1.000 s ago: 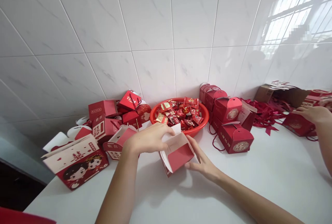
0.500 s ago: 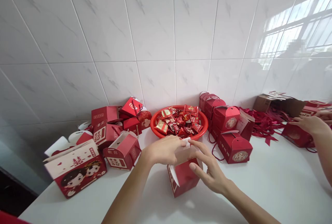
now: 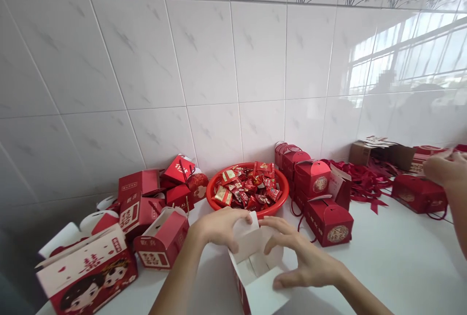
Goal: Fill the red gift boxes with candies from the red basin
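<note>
An open red box with a white inside (image 3: 262, 293) stands on the white table in front of me, its flaps spread and its inside visible. My left hand (image 3: 222, 227) is at the box's far left, thumb and fingers closed on a white flap there. My right hand (image 3: 297, 256) lies over the right side, fingers spread and curved, the thumb touching a near flap. Just behind the box, a round orange-red basket (image 3: 210, 198) holds many red-wrapped candies (image 3: 251, 188).
Red boxes (image 3: 164, 237) and a white-and-red box with cartoon faces (image 3: 91, 276) stand left. More red boxes (image 3: 330, 220), dark red ribbons (image 3: 365, 183) and a brown carton (image 3: 397, 156) are right. Another person's hand (image 3: 447, 171) shows at the right edge.
The box's flaps have been spread, so its inside now shows. My hands have moved apart slightly at its top. The view has tilted up, and the other person's hand has lifted off a red box.
</note>
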Demonstrator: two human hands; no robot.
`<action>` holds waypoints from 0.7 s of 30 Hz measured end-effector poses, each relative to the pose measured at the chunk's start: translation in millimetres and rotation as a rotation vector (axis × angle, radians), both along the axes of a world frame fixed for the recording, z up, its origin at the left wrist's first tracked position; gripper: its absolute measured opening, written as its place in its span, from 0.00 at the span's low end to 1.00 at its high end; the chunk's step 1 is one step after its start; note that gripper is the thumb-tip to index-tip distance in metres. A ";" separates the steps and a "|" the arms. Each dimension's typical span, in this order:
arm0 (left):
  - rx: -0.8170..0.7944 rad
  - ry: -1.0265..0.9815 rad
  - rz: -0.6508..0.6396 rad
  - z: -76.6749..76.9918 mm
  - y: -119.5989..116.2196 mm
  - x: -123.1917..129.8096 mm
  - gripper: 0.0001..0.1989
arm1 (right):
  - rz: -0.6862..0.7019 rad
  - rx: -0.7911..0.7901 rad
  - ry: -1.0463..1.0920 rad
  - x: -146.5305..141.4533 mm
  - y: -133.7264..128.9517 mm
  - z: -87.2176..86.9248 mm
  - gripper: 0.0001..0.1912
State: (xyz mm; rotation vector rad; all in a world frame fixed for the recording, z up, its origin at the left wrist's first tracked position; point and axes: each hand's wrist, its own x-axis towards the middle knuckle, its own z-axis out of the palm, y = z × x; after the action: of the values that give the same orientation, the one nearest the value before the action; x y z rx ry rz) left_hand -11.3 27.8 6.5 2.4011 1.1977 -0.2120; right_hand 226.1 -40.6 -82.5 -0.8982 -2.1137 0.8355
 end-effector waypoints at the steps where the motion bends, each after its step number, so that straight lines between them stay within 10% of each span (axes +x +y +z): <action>1: 0.003 0.000 0.004 -0.4 2.0 -2.4 0.35 | 0.001 -0.004 -0.043 2.9 1.9 -1.0 0.24; 7: -0.033 -0.162 -0.038 6.6 9.2 -19.3 0.26 | 0.024 -0.028 0.002 8.9 8.4 -4.5 0.30; 12: 0.091 -0.454 0.094 7.6 25.0 -24.2 0.25 | -0.104 0.083 0.203 0.6 41.2 24.7 0.18; 16: 0.175 -0.283 0.154 -18.1 54.4 -0.1 0.16 | -0.361 0.072 -0.286 -10.4 101.7 42.7 0.11; 21: 0.073 -0.043 0.239 -45.5 80.5 37.2 0.09 | -0.439 0.019 -0.834 -30.9 145.2 40.0 0.27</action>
State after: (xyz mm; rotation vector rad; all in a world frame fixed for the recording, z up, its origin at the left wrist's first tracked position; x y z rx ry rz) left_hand 25.9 108.4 -39.0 2.2842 1.4810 -0.0420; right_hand 195.3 104.6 -42.5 -1.8449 -2.4115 0.2060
